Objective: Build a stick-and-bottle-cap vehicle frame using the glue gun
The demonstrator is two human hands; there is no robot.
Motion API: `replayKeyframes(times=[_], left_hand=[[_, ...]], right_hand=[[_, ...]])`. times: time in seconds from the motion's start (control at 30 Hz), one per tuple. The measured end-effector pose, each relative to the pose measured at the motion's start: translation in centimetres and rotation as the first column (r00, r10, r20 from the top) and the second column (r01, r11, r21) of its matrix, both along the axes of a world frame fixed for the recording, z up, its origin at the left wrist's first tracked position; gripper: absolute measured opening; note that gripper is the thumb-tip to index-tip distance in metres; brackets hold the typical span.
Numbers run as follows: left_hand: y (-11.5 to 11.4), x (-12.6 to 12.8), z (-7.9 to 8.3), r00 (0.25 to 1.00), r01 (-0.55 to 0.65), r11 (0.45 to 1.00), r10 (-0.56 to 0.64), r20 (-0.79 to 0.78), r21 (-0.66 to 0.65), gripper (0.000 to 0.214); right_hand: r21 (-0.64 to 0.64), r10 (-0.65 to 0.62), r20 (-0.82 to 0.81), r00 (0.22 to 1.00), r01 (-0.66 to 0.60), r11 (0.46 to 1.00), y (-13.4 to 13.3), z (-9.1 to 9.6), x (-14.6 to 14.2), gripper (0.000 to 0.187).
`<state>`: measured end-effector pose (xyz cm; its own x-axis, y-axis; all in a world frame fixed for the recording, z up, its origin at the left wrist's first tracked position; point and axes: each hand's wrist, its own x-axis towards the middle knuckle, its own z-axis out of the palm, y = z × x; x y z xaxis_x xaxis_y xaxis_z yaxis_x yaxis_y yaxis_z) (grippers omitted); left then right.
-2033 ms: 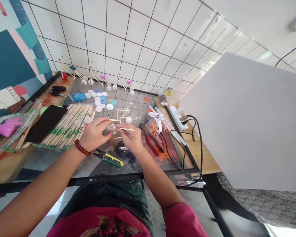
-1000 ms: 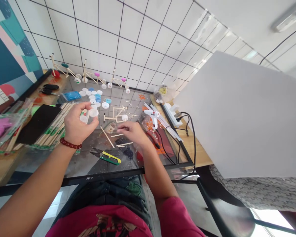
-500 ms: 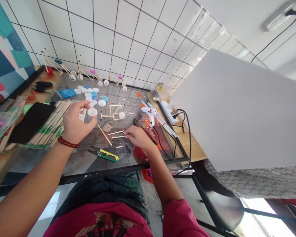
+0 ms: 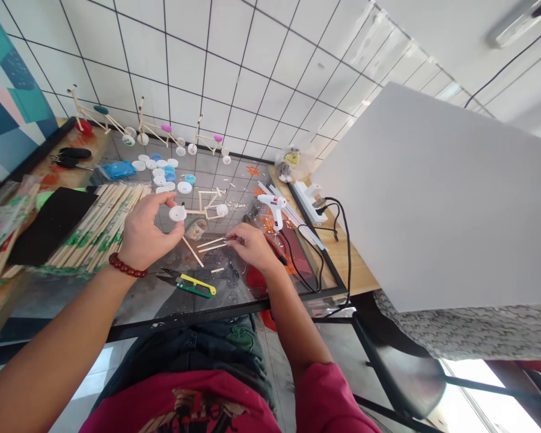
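My left hand point(image 4: 148, 233) holds a white bottle cap point(image 4: 177, 213) upright between thumb and fingertips. My right hand point(image 4: 249, 245) pinches the right ends of two thin wooden sticks point(image 4: 211, 246), low over the dark tabletop. Between the hands lies a longer loose stick point(image 4: 193, 252). Just beyond is a small stick frame point(image 4: 204, 212) with a white cap point(image 4: 222, 210) at its right end. Thread snips point(image 4: 193, 285) with yellow and green handles rest nearer to me, beside a short stick piece point(image 4: 217, 270).
A white glue gun point(image 4: 274, 207) stands at the right near its cable and a power strip point(image 4: 307, 198). Loose white and blue caps point(image 4: 158, 171) lie farther back. Several stick models point(image 4: 202, 141) line the tiled wall. Bagged sticks point(image 4: 100, 225) and a black sheet point(image 4: 51, 222) are at left.
My left hand has moved a little right and toward me with the cap, closer to the stick frame. My right hand has shifted slightly left, and the two sticks have tilted a little.
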<state>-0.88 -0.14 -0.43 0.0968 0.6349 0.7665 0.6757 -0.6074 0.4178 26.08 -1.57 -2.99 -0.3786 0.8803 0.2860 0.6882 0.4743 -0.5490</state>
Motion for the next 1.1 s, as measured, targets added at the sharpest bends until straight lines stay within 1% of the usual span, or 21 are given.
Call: replayKeyframes(times=[0.07, 0.13, 0.2, 0.23, 0.3, 0.37, 0.43, 0.53, 0.67, 0.73, 0.8, 0.93, 1.0, 1.1], left_hand=[[-0.2, 0.4, -0.1, 0.999, 0.044, 0.999, -0.044, -0.026, 0.016, 0.044], [-0.4, 0.6, -0.2, 0.994, 0.089, 0.996, -0.088, -0.056, 0.015, 0.045], [-0.6, 0.8, -0.3, 0.989, 0.123, 0.992, -0.123, -0.087, -0.006, 0.044], [-0.6, 0.9, -0.3, 0.986, 0.135, 0.991, -0.136, -0.098, -0.019, 0.044], [-0.7, 0.9, -0.5, 0.982, 0.153, 0.987, -0.157, -0.107, -0.043, 0.045], [-0.7, 1.0, -0.6, 0.979, 0.165, 0.985, -0.171, -0.111, -0.055, 0.047], [-0.7, 1.0, -0.7, 0.978, 0.171, 0.984, -0.175, -0.116, -0.042, 0.050], [-0.7, 1.0, -0.8, 0.975, 0.184, 0.983, -0.184, -0.120, -0.018, 0.053], [-0.9, 1.1, -0.7, 0.972, 0.189, 0.981, -0.193, -0.134, -0.043, 0.055], [-1.0, 1.1, -0.7, 0.972, 0.186, 0.982, -0.190, -0.139, -0.046, 0.056], [-1.1, 1.2, -0.6, 0.972, 0.189, 0.981, -0.194, -0.134, -0.043, 0.057], [-1.2, 1.4, -0.5, 0.968, 0.221, 0.969, -0.232, -0.098, -0.114, 0.056], [-1.2, 1.5, -0.5, 0.964, 0.236, 0.957, -0.252, -0.085, -0.167, 0.055], [-1.2, 1.6, -0.5, 0.963, 0.247, 0.952, -0.262, -0.064, -0.178, 0.052]], right_hand=[[0.028, 0.076, 0.078, 0.994, -0.078, 0.997, -0.1, 0.1, -0.8, 0.007], [0.049, 0.124, 0.199, 0.972, -0.136, 0.990, -0.3, 0.3, -1.7, 0.006], [0.067, 0.105, 0.307, 0.946, -0.132, 0.989, -0.5, 0.5, -2.4, 0.009], [0.082, 0.067, 0.332, 0.941, -0.099, 0.992, -0.7, 0.8, -2.6, 0.011], [0.138, -0.040, 0.305, 0.951, -0.003, 0.990, -1.1, 1.3, -2.9, 0.013], [0.220, -0.106, 0.213, 0.971, 0.058, 0.974, -1.5, 1.9, -3.1, 0.016], [0.306, -0.094, 0.135, 0.986, 0.049, 0.951, -1.8, 2.3, -3.6, 0.018], [0.382, -0.024, 0.109, 0.994, -0.020, 0.924, -1.9, 2.6, -4.5, 0.020], [0.393, -0.011, 0.133, 0.991, -0.043, 0.918, -1.7, 2.2, -5.3, 0.022], [0.372, -0.006, 0.139, 0.990, -0.046, 0.927, -1.7, 2.0, -5.3, 0.022], [0.337, 0.024, 0.131, 0.991, -0.067, 0.939, -1.6, 1.9, -5.1, 0.023], [0.285, 0.086, 0.105, 0.991, -0.113, 0.952, -1.6, 2.0, -4.8, 0.023], [0.295, 0.097, 0.118, 0.988, -0.128, 0.947, -1.6, 2.0, -4.8, 0.024], [0.339, 0.102, 0.139, 0.985, -0.144, 0.930, -1.4, 1.7, -4.6, 0.027]])
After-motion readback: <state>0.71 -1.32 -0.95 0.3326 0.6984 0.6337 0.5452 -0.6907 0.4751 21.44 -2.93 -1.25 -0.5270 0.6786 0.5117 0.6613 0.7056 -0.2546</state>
